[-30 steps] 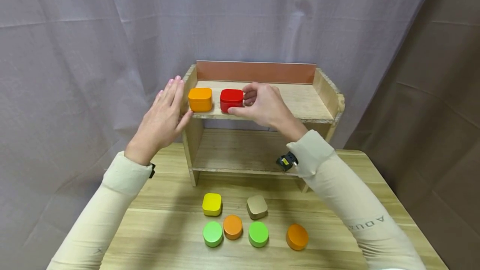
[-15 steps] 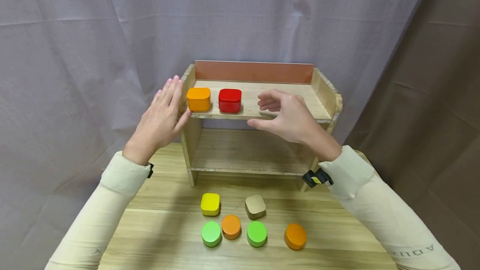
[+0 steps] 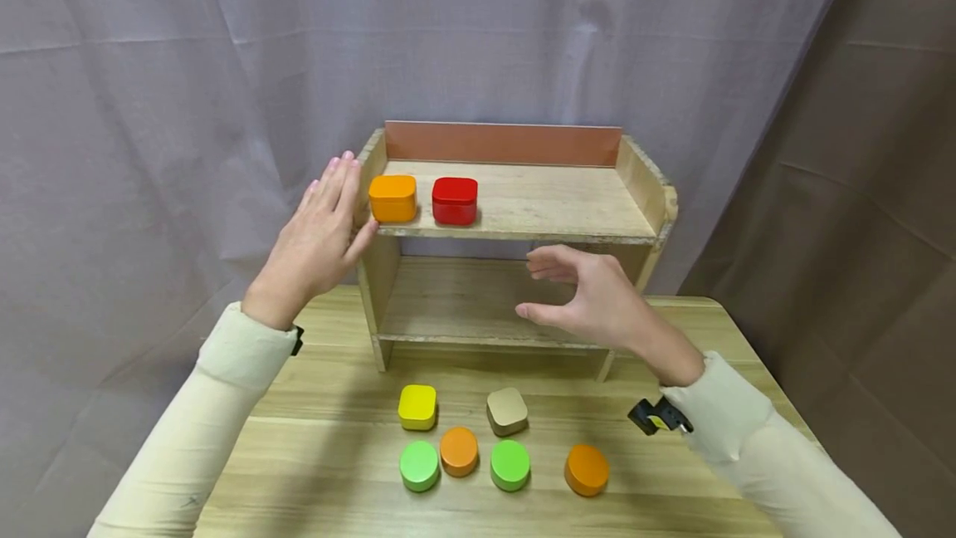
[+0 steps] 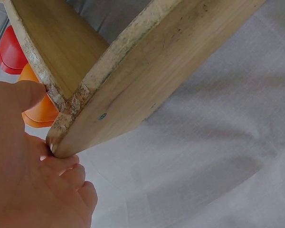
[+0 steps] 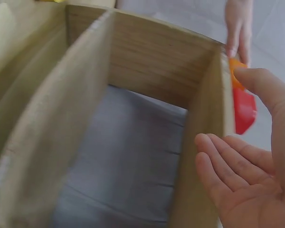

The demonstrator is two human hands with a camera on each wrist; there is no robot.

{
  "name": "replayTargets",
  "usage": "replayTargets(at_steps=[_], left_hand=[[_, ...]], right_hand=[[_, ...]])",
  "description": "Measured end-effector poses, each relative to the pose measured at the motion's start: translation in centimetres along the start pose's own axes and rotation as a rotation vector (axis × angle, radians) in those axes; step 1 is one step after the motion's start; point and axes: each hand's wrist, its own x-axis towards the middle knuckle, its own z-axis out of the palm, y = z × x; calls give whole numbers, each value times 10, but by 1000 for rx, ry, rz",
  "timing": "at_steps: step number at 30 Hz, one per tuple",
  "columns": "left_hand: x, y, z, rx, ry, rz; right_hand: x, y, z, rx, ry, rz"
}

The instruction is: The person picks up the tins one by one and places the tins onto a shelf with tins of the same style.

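My left hand (image 3: 317, 235) rests with straight fingers on the left side panel of a small wooden shelf (image 3: 568, 206); its thumb touches the front edge of the top board. Just right of that thumb stands an orange rounded-square box (image 3: 392, 199), and beside it, a small gap apart, a red box (image 3: 455, 201). In front of the lower shelf hangs my right hand (image 3: 597, 297), thumb and fingers spread apart around nothing. The right wrist view shows its bare palm (image 5: 251, 194) near the shelf.
On the table (image 3: 314, 422) before the shelf lie a yellow square block (image 3: 417, 407), a beige square block (image 3: 507, 411), two green round blocks, one a light green (image 3: 420, 466), and two orange round ones, one farther right (image 3: 586, 470). A grey curtain (image 3: 478, 31) hangs behind.
My right hand has let go of the red box on the top board, drawn back to the right and come down in front of the lower shelf. My left hand stays on the side panel.
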Motion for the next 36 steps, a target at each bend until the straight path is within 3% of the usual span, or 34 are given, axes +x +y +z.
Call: replayTargets(at_steps=[10, 25, 36], left_hand=[[-2, 1, 0, -3, 4, 0], [0, 4, 1, -9, 5, -2], [1, 3, 2, -12, -3, -8]], right_hand=[[-37, 38, 47, 20, -48, 8], [-89, 86, 113, 130, -141, 187], [-98, 115, 143, 204, -242, 208]])
